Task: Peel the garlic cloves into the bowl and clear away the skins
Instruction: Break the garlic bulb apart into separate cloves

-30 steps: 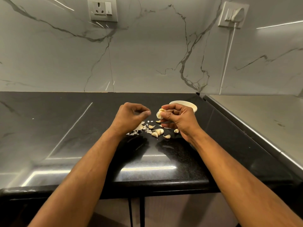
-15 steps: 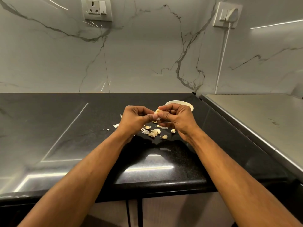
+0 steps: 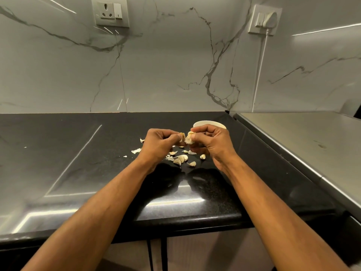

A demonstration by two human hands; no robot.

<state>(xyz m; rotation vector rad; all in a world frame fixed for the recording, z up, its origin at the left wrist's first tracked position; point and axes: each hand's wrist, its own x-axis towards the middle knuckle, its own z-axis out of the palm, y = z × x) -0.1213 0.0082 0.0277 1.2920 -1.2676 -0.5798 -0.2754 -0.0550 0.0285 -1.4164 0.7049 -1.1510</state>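
My right hand (image 3: 212, 144) pinches a pale garlic clove (image 3: 189, 139) above the black counter. My left hand (image 3: 159, 143) pinches a strip of skin (image 3: 182, 136) peeling off that clove. Both hands meet just in front of a white bowl (image 3: 209, 124), whose near side my right hand hides. Below the hands lie several garlic cloves (image 3: 182, 159) and loose skins (image 3: 136, 151) scattered on the counter.
The black counter (image 3: 78, 163) runs left and toward me to its front edge. A steel surface (image 3: 302, 137) adjoins it on the right. The marble wall behind carries a socket (image 3: 110, 12) and a plugged-in socket with a white cable (image 3: 264, 19).
My left hand rose from the skins on the counter to the clove in my right hand and took hold of its skin. The skin strip now stands away from the clove.
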